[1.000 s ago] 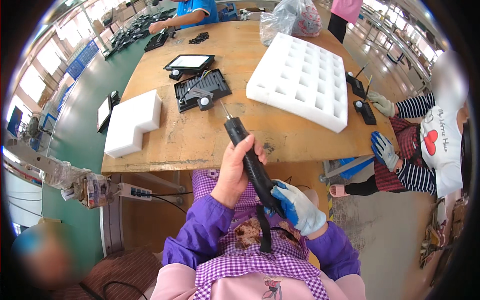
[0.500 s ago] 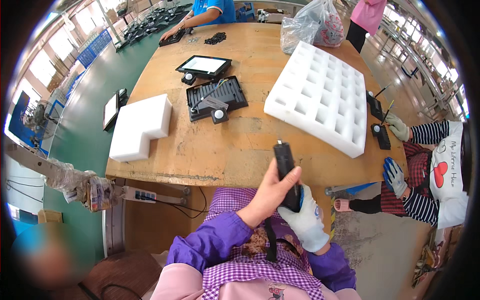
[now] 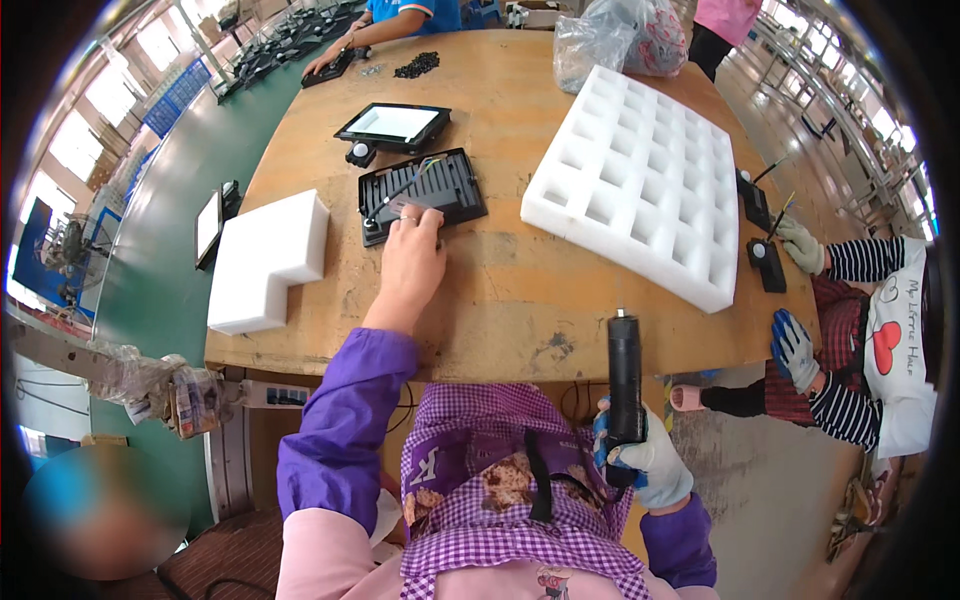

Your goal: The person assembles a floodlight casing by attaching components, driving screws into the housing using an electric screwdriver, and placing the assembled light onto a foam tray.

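My bare left hand [image 3: 412,262] reaches over the table to the near edge of a black floodlight housing [image 3: 465,190] with ribs and loose wires. Its fingers close over the spot of the small motion sensor, which they hide. In my gloved right hand [image 3: 660,462] is a black electric screwdriver [image 3: 625,375], upright in front of the table edge with its tip up. Just beyond the housing lies a floodlight [image 3: 395,122] with a pale glass panel and a white-domed sensor [image 3: 359,152].
A white foam tray [image 3: 640,180] with square pockets stands at the right. An L-shaped white foam block [image 3: 265,265] lies left. Plastic bags [image 3: 620,45] and black small parts [image 3: 417,65] are farther back. A gloved co-worker [image 3: 795,350] is at the right edge; another person [image 3: 400,20] works at the far side.
My left hand has left the screwdriver and moved forward and left to the housing. My right hand has shifted right with the screwdriver, now held upright.
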Demonstrator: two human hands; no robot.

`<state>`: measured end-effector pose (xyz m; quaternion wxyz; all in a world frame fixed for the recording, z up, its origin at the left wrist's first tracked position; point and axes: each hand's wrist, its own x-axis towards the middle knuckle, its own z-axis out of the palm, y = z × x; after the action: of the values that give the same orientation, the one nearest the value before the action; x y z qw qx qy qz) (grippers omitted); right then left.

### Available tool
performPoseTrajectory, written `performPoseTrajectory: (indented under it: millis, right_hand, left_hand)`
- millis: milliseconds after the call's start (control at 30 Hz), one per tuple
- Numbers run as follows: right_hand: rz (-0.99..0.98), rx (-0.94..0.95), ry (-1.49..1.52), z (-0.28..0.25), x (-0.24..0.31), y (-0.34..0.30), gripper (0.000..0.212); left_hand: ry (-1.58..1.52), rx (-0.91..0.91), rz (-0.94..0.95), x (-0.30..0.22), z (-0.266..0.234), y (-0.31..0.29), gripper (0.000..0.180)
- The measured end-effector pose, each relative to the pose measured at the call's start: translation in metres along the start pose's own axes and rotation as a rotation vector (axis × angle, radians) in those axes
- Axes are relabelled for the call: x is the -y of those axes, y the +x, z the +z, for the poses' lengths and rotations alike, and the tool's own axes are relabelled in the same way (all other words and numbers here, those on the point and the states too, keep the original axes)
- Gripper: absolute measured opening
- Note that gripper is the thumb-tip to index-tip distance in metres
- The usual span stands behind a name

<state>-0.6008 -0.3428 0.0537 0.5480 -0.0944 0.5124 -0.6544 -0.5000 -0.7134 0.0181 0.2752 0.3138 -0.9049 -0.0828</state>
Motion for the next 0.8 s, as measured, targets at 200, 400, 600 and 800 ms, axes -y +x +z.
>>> performPoseTrajectory:
  millis: [200, 400, 600, 800]
  right_hand:
    - [0.183, 0.155, -0.032, -0.027, -0.001, -0.009, 0.07]
    - [0.359, 0.242, 0.122, -0.042, -0.019, -0.017, 0.069]
    - [0.379, 0.332, 0.301, -0.04, -0.047, -0.021, 0.075]
    - [0.311, 0.26, 0.198, -0.03, -0.056, -0.022, 0.063]
  left_hand:
    - [-0.221, 0.157, 0.332, -0.014, -0.056, -0.067, 0.027]
    - [-0.232, 0.482, 0.338, -0.012, -0.093, -0.106, 0.033]
    - [-0.127, 0.451, 0.195, -0.04, -0.103, -0.1, 0.065]
    - [-0.051, 0.51, 0.465, -0.078, -0.084, -0.104, 0.082]
